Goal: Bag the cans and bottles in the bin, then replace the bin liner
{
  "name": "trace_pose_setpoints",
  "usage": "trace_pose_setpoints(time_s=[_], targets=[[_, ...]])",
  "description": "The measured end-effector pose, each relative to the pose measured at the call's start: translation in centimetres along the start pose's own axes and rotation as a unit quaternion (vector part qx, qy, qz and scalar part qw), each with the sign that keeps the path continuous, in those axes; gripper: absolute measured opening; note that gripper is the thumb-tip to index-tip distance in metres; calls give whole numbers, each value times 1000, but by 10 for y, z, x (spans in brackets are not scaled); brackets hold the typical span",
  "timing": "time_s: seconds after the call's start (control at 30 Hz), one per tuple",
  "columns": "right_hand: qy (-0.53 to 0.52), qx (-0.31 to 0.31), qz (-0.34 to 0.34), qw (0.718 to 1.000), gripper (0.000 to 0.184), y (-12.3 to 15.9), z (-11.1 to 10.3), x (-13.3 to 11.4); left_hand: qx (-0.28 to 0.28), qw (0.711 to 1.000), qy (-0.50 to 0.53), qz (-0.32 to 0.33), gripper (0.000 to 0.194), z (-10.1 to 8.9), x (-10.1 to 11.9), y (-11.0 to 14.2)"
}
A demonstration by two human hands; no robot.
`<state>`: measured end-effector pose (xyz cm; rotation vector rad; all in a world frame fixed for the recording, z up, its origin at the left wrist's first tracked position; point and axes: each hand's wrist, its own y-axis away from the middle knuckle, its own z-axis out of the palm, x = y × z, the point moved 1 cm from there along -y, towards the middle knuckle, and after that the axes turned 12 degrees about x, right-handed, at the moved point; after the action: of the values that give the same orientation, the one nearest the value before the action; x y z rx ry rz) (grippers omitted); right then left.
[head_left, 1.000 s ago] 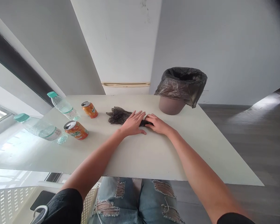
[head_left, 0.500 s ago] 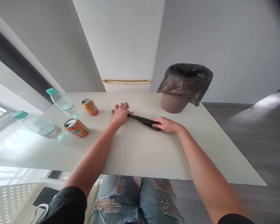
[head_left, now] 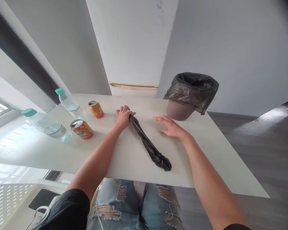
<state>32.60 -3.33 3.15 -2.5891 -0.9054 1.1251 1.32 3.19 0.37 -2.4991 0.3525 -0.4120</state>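
A black plastic bag (head_left: 148, 145), twisted into a long strand, lies slantwise across the white table (head_left: 139, 166). Its far end runs under my left hand (head_left: 123, 117), whose fingers are closed over it. The near end is a bunched, knot-like lump close to the table's front edge. My right hand (head_left: 171, 127) hovers low over the table with its fingers apart and holds nothing. Just beyond it stands a brown trash bin (head_left: 180, 110) lined with another black bag (head_left: 190, 92), which is folded over the rim.
Left of my left hand are two orange soda cans (head_left: 96, 109) (head_left: 82, 129) and two clear bottles with green caps (head_left: 70, 103) (head_left: 46, 124). A pale plastic basket (head_left: 8, 201) holds a dark flat object (head_left: 42, 199) below the table at left. A white fridge (head_left: 134, 44) stands behind the table.
My right hand has let go of the bag and opened, staying to its right. The bag's near end has swung down toward the table's front edge; my left hand stays on the far end.
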Motion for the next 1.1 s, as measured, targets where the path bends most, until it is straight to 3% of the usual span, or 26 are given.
trace_pose_setpoints(time_s=[0.1, 0.2, 0.3, 0.37, 0.53, 0.63, 0.73, 0.8, 0.9, 0.97, 1.03, 1.1], targets=[[78, -53, -167, 981, 74, -8, 27, -24, -17, 1000, 2, 9, 43, 2, 5, 1], [53, -156, -264, 950, 54, -10, 54, -53, -36, 999, 5, 13, 38, 6, 4, 2], [-24, -252, -288, 924, 28, -6, 70, -74, -32, 999, 35, -23, 39, 10, -1, 2], [-55, -278, -290, 914, 26, -2, 75, -83, -25, 994, 92, -61, 40, 13, -4, 2], [-73, -237, -289, 925, 21, -1, 67, -92, -7, 976, 199, -90, 45, 22, 10, 5], [-168, -203, -242, 934, 9, -3, 47, -94, -19, 967, 246, -64, 43, 23, 24, 8], [-300, -262, -155, 904, 10, -1, 30, -90, -54, 957, 284, -20, 23, 20, 32, 11], [-315, -265, -54, 910, 12, -1, 24, -80, -92, 946, 311, 13, 15, 16, 35, 12], [-220, -135, 148, 955, 19, -4, 25, -55, -174, 914, 358, 75, 60, 9, 39, 15], [-109, -52, 258, 958, 29, -6, 25, -38, -221, 892, 382, 94, 75, 5, 42, 16], [9, -36, 299, 954, 31, -9, 25, -27, -246, 881, 395, 84, 72, -1, 43, 17], [82, -57, 291, 952, 23, -10, 25, -23, -255, 877, 402, 64, 64, -8, 45, 16]])
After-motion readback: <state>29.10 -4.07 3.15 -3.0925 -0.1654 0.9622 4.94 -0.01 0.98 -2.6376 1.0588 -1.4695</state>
